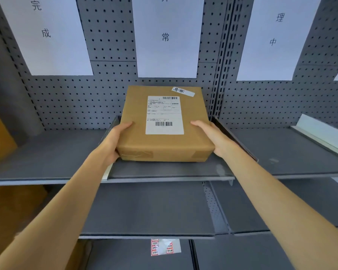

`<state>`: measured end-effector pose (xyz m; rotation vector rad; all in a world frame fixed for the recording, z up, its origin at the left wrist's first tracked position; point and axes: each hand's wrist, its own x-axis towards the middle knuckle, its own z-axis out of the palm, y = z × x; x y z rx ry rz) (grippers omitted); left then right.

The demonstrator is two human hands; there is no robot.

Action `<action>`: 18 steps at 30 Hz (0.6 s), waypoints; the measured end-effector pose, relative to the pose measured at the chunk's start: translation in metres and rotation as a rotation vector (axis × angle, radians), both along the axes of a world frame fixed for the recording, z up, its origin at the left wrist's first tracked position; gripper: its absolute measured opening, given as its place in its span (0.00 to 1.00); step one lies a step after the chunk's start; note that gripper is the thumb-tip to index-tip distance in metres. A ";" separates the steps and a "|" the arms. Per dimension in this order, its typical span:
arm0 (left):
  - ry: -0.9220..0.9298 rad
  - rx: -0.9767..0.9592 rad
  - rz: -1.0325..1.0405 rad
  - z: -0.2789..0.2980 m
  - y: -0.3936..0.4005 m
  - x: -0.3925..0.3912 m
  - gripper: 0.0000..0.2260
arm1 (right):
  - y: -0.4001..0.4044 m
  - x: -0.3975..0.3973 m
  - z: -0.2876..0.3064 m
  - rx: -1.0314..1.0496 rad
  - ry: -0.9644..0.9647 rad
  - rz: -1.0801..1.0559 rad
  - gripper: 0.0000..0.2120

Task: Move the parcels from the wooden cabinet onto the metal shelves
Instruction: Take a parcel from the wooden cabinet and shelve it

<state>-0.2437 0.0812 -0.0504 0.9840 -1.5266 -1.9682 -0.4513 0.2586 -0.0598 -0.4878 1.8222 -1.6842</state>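
The left hand (113, 145) at 9 o'clock and the right hand (213, 139) at 3 o'clock clasp the parcel (164, 123) with curled fingers, probably to lay it level on the middle metal shelf (164, 170).

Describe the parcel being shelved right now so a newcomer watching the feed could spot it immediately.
Find the grey metal shelf against the pegboard, under the middle of three white paper signs. The brown parcel is on or just above it, gripped by the left hand and right hand. It alone carries a white shipping label and handwritten tag.
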 end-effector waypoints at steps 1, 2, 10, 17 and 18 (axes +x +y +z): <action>-0.008 0.000 -0.007 -0.002 -0.003 -0.003 0.10 | -0.002 -0.002 -0.002 0.011 -0.008 -0.003 0.30; -0.016 0.000 -0.014 -0.005 -0.006 -0.006 0.09 | -0.003 -0.005 -0.004 0.024 -0.016 -0.004 0.30; -0.117 -0.030 -0.042 -0.015 -0.027 -0.024 0.20 | -0.010 -0.018 -0.008 0.143 -0.027 0.012 0.30; -0.194 -0.031 -0.054 -0.015 -0.035 -0.028 0.22 | -0.010 -0.020 -0.004 0.206 -0.068 0.005 0.15; -0.201 -0.031 -0.050 -0.015 -0.035 -0.029 0.22 | -0.011 -0.020 -0.003 0.214 -0.070 0.003 0.16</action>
